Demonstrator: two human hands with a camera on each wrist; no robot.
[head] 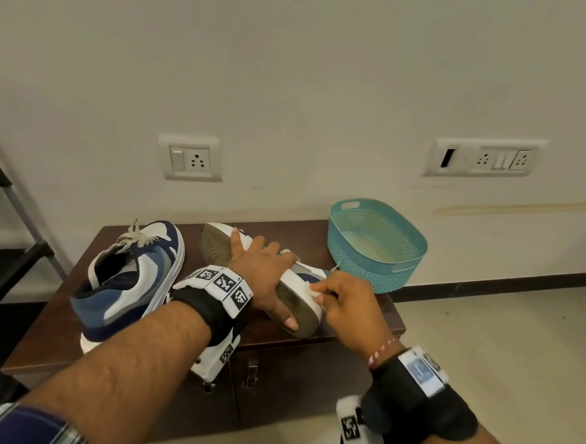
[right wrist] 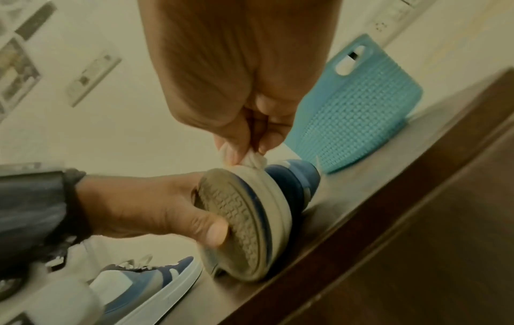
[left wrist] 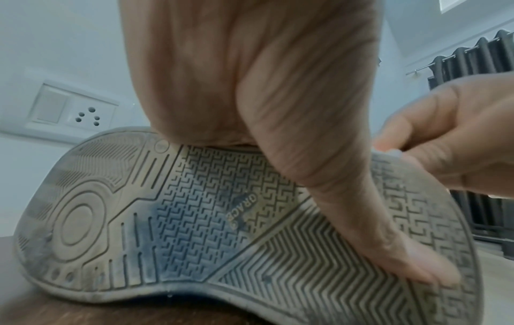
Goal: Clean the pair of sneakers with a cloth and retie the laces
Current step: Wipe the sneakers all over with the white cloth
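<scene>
Sneakers sat on a dark brown wooden cabinet (head: pixel 387 313) against a pale wall. One sneaker (head: pixel 310 284) lay on its side near the cabinet's front edge, toward 5 o'clock of the top, its worn sole (left wrist: pixel 194 220) turned outward and its heel close to the front edge. The left hand (head: pixel 264 271) clamped it, fingers wrapped over the upper side and the thumb (right wrist: pixel 211 233) pressed on the sole. The right hand (head: pixel 345 304) pinched a small wad of white cloth (right wrist: pixel 254 162) between thumb and fingertips, held against the white rubber rim of the sole at the heel end. The other sneaker (head: pixel 133 280) stood upright at 9 o'clock of the top, just beside the left wrist, its loose cream laces (head: pixel 139 238) spilling over the tongue. A teal plastic basket (head: pixel 378 268) with a perforated, woven-look wall and cut-out handles stood at 2 o'clock, its far side near the wall and its base close to the cabinet's right edge. Bare top showed between the two sneakers and along the back edge.

Raised lettering on the sole read "GRACE", set among zigzag and maze-like tread with rings at the toe. Both sneakers were blue, navy, grey and white with thick white soles. Square black-and-white marker tags (head: pixel 224 283) ran along the left wristband (head: pixel 210 311).
</scene>
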